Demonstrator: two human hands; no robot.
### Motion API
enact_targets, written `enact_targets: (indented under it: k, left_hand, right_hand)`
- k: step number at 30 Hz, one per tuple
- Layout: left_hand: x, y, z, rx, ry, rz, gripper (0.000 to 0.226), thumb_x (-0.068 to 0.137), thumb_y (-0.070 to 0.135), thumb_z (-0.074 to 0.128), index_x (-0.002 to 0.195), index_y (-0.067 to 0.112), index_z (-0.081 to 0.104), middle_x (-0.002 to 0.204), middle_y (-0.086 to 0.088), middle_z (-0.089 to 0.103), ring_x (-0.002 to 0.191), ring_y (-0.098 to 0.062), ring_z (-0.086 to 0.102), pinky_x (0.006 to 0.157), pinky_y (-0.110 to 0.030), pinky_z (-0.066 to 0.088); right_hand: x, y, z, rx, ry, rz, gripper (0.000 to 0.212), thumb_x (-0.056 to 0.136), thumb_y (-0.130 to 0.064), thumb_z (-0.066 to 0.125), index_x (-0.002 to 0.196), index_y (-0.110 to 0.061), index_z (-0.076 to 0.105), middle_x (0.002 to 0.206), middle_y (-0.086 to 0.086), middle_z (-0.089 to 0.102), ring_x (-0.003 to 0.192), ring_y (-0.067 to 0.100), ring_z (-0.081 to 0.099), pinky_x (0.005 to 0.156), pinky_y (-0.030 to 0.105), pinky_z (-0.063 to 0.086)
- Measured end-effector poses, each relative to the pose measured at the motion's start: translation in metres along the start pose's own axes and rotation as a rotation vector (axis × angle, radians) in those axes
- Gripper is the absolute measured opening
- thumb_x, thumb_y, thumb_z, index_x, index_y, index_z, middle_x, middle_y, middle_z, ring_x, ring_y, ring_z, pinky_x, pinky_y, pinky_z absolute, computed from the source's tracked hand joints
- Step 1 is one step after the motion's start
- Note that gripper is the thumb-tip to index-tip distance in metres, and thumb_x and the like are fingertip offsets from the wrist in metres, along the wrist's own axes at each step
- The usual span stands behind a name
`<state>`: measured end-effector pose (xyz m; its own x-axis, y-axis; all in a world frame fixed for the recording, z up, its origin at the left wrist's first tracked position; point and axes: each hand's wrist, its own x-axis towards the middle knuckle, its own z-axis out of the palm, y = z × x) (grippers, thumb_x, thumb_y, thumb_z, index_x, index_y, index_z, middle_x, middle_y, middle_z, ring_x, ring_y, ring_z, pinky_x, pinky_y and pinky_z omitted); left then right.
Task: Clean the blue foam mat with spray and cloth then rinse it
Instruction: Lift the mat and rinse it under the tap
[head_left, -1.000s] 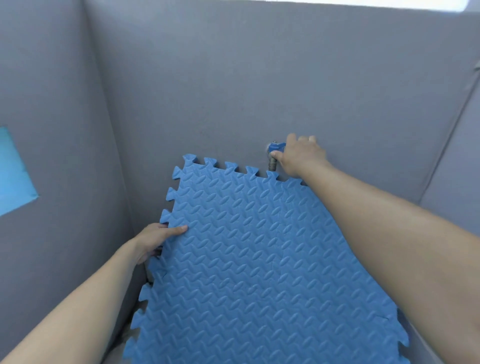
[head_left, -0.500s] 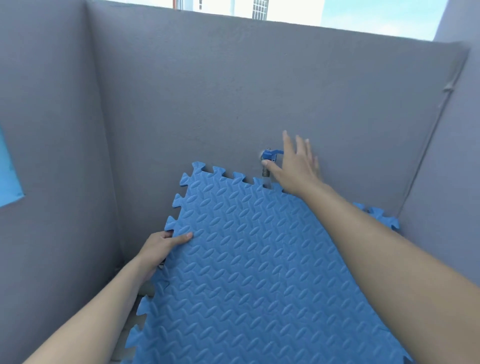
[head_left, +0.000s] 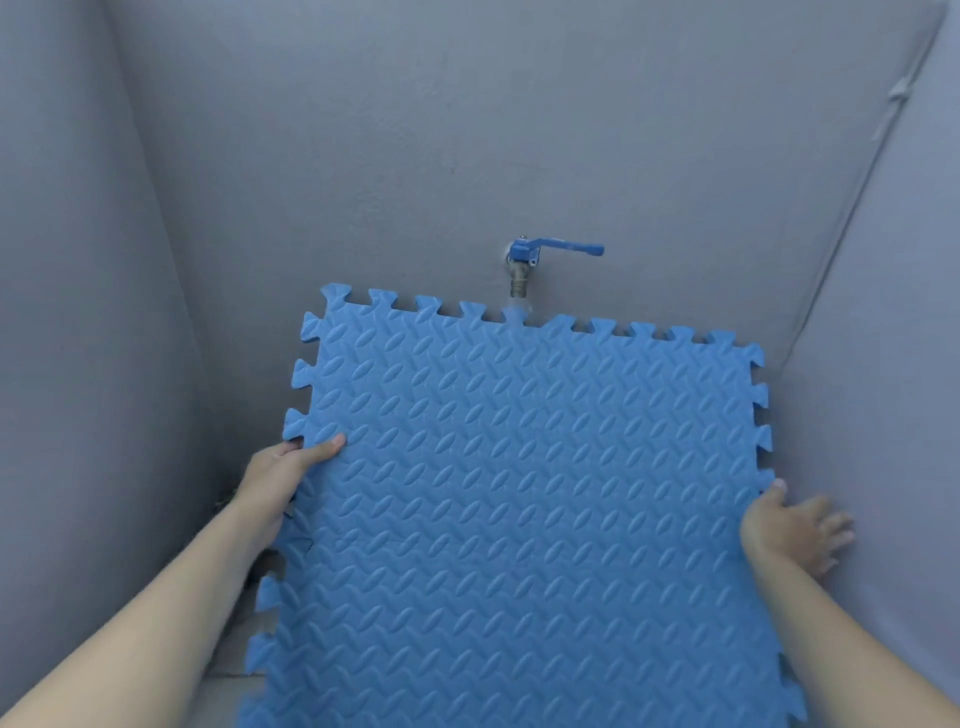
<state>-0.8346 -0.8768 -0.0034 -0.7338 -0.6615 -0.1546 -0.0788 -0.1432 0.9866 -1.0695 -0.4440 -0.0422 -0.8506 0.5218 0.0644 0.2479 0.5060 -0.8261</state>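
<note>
While the blue foam mat (head_left: 519, 493) leans under the wall tap (head_left: 524, 265), its lower edge is cut off by the frame. Left hand (head_left: 283, 467) grips the mat's left edge, thumb on top, fingers hidden behind. Right hand (head_left: 795, 530) sits at the right edge, fingers spread and released, blurred. Water at the spout is hard to make out.

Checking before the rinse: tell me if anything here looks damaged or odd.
The mat has a torn or bent spot on its left edge just below the left hand, where the teeth look ragged. Water seems to run from the tap onto its top edge. Nothing else stands out.
</note>
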Motion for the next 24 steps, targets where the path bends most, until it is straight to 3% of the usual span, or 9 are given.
enact_targets:
  k: [3, 8, 11, 15, 17, 19, 20, 23, 24]
  left_hand:
    - [0.002, 0.008, -0.048, -0.048, 0.08, 0.068, 0.053, 0.065, 0.037, 0.084, 0.109, 0.01, 0.069, 0.103, -0.004, 0.074, 0.094, -0.026, 0.07, 0.09, -0.045, 0.053]
    - [0.0, 0.013, -0.083, -0.082, 0.142, 0.137, 0.038, 0.076, 0.029, 0.076, 0.11, 0.013, 0.069, 0.107, -0.001, 0.072, 0.091, -0.016, 0.07, 0.071, -0.031, 0.051]
    - [0.001, 0.011, -0.086, -0.074, 0.157, 0.157, 0.029, 0.077, 0.029, 0.076, 0.102, 0.015, 0.07, 0.101, 0.002, 0.074, 0.079, -0.01, 0.072, 0.062, -0.028, 0.053]
    - [0.002, 0.003, -0.072, -0.1, 0.126, 0.136, 0.022, 0.079, 0.029, 0.074, 0.098, 0.018, 0.07, 0.09, 0.007, 0.076, 0.073, -0.007, 0.072, 0.052, -0.022, 0.054]
    - [0.002, -0.001, -0.057, -0.11, 0.085, 0.134, 0.023, 0.08, 0.028, 0.074, 0.1, 0.017, 0.07, 0.088, 0.008, 0.076, 0.074, -0.008, 0.072, 0.052, -0.021, 0.054]
    - [0.005, -0.005, -0.038, -0.105, 0.041, 0.11, 0.03, 0.079, 0.029, 0.075, 0.105, 0.015, 0.07, 0.095, 0.004, 0.076, 0.081, -0.012, 0.073, 0.062, -0.027, 0.055]
    - [0.008, -0.006, -0.028, -0.11, 0.019, 0.098, 0.031, 0.079, 0.028, 0.076, 0.106, 0.014, 0.07, 0.098, 0.001, 0.076, 0.084, -0.015, 0.073, 0.066, -0.03, 0.056]
    - [0.013, -0.012, 0.011, -0.132, -0.027, 0.052, 0.03, 0.078, 0.025, 0.077, 0.104, 0.011, 0.071, 0.098, -0.003, 0.076, 0.087, -0.02, 0.073, 0.07, -0.032, 0.058]
    - [0.014, -0.016, 0.026, -0.135, -0.042, 0.044, 0.029, 0.078, 0.024, 0.077, 0.103, 0.011, 0.072, 0.098, -0.003, 0.076, 0.086, -0.02, 0.073, 0.07, -0.031, 0.059]
  right_hand:
    - [-0.014, -0.056, 0.032, 0.096, -0.01, -0.048, 0.064, 0.104, -0.041, 0.029, 0.155, -0.005, 0.016, 0.164, 0.018, 0.003, 0.15, 0.036, 0.005, 0.118, 0.053, 0.008]
    - [-0.114, -0.147, 0.111, 0.174, -0.042, -0.282, 0.071, 0.102, -0.044, 0.03, 0.153, 0.003, 0.013, 0.161, 0.026, 0.007, 0.149, 0.042, 0.008, 0.119, 0.056, 0.011]
    - [-0.19, -0.164, 0.15, 0.024, 0.052, -0.794, 0.073, 0.1, -0.05, 0.03, 0.153, -0.001, 0.02, 0.16, 0.027, 0.013, 0.148, 0.046, 0.011, 0.119, 0.058, 0.011]
    - [-0.266, -0.152, 0.175, -0.156, -0.112, -1.626, 0.067, 0.098, -0.055, 0.037, 0.154, -0.019, 0.029, 0.162, 0.01, 0.02, 0.15, 0.038, 0.014, 0.116, 0.064, 0.012]
    - [-0.254, -0.148, 0.17, -0.209, -0.108, -1.8, 0.063, 0.096, -0.056, 0.041, 0.151, -0.024, 0.036, 0.16, 0.005, 0.03, 0.148, 0.033, 0.025, 0.11, 0.068, 0.021]
    - [-0.206, -0.147, 0.157, -0.227, -0.015, -1.733, 0.059, 0.096, -0.056, 0.041, 0.149, -0.031, 0.038, 0.159, 0.003, 0.031, 0.147, 0.026, 0.029, 0.111, 0.069, 0.019]
    - [-0.174, -0.146, 0.147, -0.233, 0.019, -1.574, 0.059, 0.097, -0.057, 0.038, 0.151, -0.034, 0.034, 0.161, 0.003, 0.026, 0.149, 0.024, 0.023, 0.114, 0.068, 0.012]
    - [-0.094, -0.151, 0.11, -0.126, 0.02, -0.803, 0.064, 0.096, -0.06, 0.028, 0.155, -0.036, 0.02, 0.165, 0.011, 0.007, 0.152, 0.032, 0.001, 0.117, 0.062, -0.004]
    - [-0.092, -0.156, 0.106, -0.115, 0.008, -0.669, 0.066, 0.095, -0.061, 0.027, 0.155, -0.035, 0.019, 0.164, 0.014, 0.003, 0.151, 0.037, -0.003, 0.117, 0.063, -0.004]
